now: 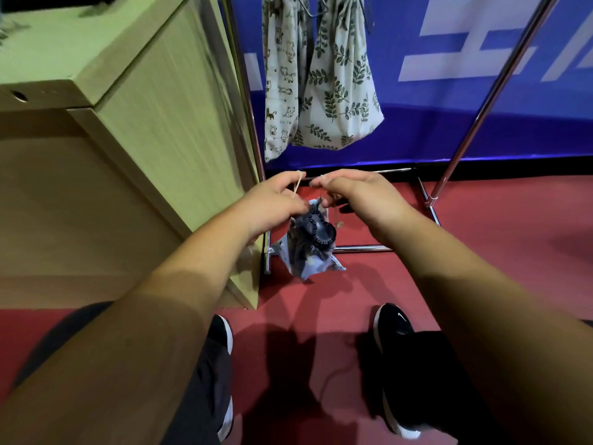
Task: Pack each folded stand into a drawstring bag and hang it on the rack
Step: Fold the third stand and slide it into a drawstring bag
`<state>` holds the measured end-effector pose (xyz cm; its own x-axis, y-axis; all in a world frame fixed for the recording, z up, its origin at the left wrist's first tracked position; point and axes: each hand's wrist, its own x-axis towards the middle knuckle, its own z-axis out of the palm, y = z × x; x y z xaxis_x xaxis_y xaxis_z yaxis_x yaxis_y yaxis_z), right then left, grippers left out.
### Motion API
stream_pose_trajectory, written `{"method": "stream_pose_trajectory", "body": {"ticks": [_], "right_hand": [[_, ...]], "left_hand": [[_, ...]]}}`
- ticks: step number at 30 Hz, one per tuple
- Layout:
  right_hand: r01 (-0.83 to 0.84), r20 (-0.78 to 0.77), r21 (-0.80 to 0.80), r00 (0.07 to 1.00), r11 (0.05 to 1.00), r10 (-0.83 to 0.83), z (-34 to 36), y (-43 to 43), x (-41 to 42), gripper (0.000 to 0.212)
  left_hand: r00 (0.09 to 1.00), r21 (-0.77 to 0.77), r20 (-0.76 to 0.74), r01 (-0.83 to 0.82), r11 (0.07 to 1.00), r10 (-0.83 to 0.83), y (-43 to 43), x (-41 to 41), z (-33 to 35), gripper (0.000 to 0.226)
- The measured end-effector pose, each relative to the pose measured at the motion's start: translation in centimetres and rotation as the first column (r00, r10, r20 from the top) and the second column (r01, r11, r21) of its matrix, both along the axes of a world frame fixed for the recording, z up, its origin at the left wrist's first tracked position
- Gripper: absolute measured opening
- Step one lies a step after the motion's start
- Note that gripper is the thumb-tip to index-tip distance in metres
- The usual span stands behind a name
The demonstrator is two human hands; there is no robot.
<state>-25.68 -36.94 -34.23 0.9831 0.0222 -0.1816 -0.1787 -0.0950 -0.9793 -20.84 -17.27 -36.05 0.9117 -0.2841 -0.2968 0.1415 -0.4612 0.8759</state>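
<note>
Left hand, right hand: tight pinch grips on drawstrings of bag

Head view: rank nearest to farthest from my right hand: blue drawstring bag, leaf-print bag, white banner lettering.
1. Blue fabric drawstring bag, just under the right hand.
2. White leaf-print cloth bag, hanging ahead.
3. White banner lettering, behind, upper right.

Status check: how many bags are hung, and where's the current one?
Done: cat bag and leaf bag hang on the rack. In hand: left hand and right hand pinch the strings of the blue bag; the stand pokes from its mouth. Left: cinch it, hang it.
</note>
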Motion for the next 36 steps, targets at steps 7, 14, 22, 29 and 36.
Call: {"method": "stream_pose_trajectory", "body": {"ticks": [7,14,22,29,36], "right_hand": [[0.074,-0.145,0.153,0.988,0.985,-0.051,0.4,0.0,0.3,0.046],[0.251,-0.208,0.386,0.961,0.888,-0.182,-0.5,-1.0,0.6,0.056],[0.551,-0.452,0.446,0.819,0.706,-0.354,-1.3,-2.7,1.4,0.014],[0.506,-0.423,0.311,0.832,0.804,-0.360,-0.7,-2.4,0.7,0.047],[0.145,-0.322,0.293,0.946,0.945,-0.045,0.6,-0.7,-0.2,0.080]], "left_hand": [[0.998,0.015,0.028,-0.051,0.999,0.051,-0.9,0.3,-0.5,0.079],[0.903,-0.289,-0.162,-0.428,0.856,0.397,-0.5,1.8,0.1,0.042],[0.749,-0.442,-0.286,-0.656,0.612,0.597,1.3,2.2,1.0,0.049],[0.776,-0.557,-0.263,-0.608,0.566,0.574,1.3,1.4,1.8,0.034],[0.883,-0.505,-0.241,-0.468,0.725,0.402,0.2,0.3,2.6,0.041]]}}
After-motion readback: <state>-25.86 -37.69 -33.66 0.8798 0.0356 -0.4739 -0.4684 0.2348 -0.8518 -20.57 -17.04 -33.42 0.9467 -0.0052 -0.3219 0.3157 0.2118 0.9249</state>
